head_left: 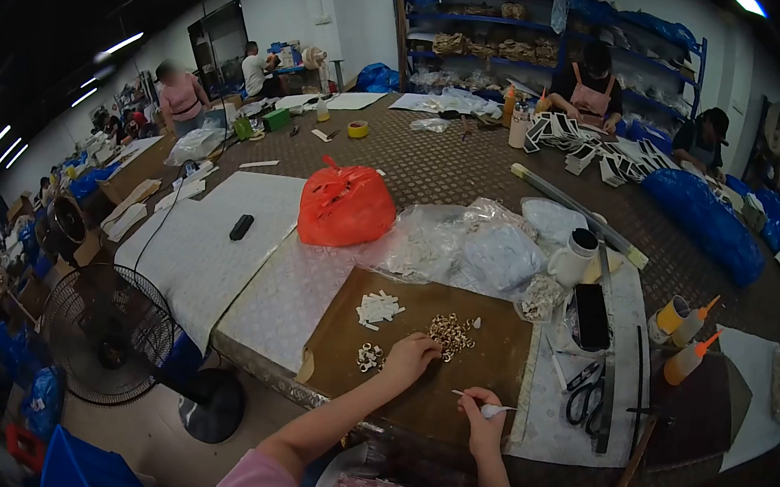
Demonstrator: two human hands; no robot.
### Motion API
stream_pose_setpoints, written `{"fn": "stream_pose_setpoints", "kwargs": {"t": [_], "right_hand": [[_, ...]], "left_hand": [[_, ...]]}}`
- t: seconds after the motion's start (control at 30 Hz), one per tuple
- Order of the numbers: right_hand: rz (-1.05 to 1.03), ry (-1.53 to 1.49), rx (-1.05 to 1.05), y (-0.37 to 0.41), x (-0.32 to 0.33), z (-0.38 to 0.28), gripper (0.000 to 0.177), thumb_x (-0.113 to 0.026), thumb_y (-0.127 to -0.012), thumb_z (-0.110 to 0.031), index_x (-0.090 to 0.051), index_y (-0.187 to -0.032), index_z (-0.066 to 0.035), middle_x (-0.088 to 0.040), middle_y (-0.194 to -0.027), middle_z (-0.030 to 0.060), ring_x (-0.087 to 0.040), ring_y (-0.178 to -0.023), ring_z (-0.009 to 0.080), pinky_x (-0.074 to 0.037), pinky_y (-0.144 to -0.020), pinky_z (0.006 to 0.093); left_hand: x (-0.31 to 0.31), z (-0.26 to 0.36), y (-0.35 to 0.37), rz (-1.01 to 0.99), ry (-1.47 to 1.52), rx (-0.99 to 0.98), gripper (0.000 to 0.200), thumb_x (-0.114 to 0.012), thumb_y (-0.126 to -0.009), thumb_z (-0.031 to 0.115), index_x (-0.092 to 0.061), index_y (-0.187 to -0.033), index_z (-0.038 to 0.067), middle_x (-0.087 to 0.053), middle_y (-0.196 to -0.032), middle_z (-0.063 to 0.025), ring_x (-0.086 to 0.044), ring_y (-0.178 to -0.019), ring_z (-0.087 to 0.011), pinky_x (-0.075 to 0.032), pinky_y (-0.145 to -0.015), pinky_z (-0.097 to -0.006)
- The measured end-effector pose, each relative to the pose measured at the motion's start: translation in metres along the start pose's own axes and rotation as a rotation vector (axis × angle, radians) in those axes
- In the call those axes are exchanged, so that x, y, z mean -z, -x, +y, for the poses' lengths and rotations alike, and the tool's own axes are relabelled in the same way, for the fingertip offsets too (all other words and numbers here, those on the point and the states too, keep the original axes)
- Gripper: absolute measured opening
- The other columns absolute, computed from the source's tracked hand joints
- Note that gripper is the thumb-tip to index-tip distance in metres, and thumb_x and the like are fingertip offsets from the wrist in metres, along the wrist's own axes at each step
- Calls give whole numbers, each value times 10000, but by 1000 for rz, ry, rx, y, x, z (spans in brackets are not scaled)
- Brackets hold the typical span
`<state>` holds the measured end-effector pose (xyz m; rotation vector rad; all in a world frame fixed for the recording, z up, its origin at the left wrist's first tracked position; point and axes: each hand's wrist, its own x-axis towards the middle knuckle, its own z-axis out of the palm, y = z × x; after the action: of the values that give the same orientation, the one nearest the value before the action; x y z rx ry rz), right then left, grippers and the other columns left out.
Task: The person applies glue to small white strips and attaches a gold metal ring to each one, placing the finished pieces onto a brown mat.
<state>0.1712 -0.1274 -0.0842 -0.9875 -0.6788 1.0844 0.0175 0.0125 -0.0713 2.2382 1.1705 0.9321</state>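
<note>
My left hand [411, 355] rests on a brown board [480, 386], fingers bent down at the edge of a pile of small gold rings [452, 333]. My right hand [482, 413] pinches a small white piece [493, 410] with a thin stick poking out to the left. A heap of white strips [377, 309] lies at the board's upper left. A few finished ring pieces [368, 357] sit just left of my left hand.
An orange plastic bag [344, 205] and clear bags of parts [475, 248] lie behind the board. Scissors [586, 397], a black phone [591, 315], a white mug [574, 256] and orange-tipped glue bottles [687, 341] stand at right. A floor fan [119, 334] is at left. Other people work across the table.
</note>
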Motion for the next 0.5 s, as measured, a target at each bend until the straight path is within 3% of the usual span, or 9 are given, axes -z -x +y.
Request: {"fn": "stream_pose_setpoints", "kwargs": {"t": [0.07,0.17,0.27,0.5], "right_hand": [[6,-16,-8,-1,0,-1,102,-614,-844,-34,-579,-932,5,-600,-806,59,-578,-708,122,-472,-632,245],[4,-49,-31,-3,6,4,120,-616,-848,-46,-580,-949,7,-603,-817,59,-584,-730,124,-477,-658,240],[-6,-90,-43,-5,11,9,130,-617,-852,-60,-583,-960,4,-606,-826,56,-587,-728,123,-481,-669,236],[52,-129,-77,-4,7,4,133,-619,-856,-69,-588,-969,-6,-604,-829,46,-582,-719,110,-478,-659,227]], "left_hand": [[7,18,5,13,127,127,172,-672,-781,110,-676,-941,48,-653,-910,-97,-639,-786,-228,-500,-708,-310],[1,23,16,-151,675,321,182,-651,-832,99,-658,-992,13,-655,-928,-57,-623,-767,-132,-495,-694,-253],[2,38,29,-232,1080,445,215,-622,-873,114,-626,-1052,-6,-636,-902,-35,-603,-775,-104,-493,-710,-234],[9,52,40,-319,1214,665,260,-604,-878,96,-597,-1117,-5,-643,-943,-70,-634,-875,-149,-510,-772,-250]]}}
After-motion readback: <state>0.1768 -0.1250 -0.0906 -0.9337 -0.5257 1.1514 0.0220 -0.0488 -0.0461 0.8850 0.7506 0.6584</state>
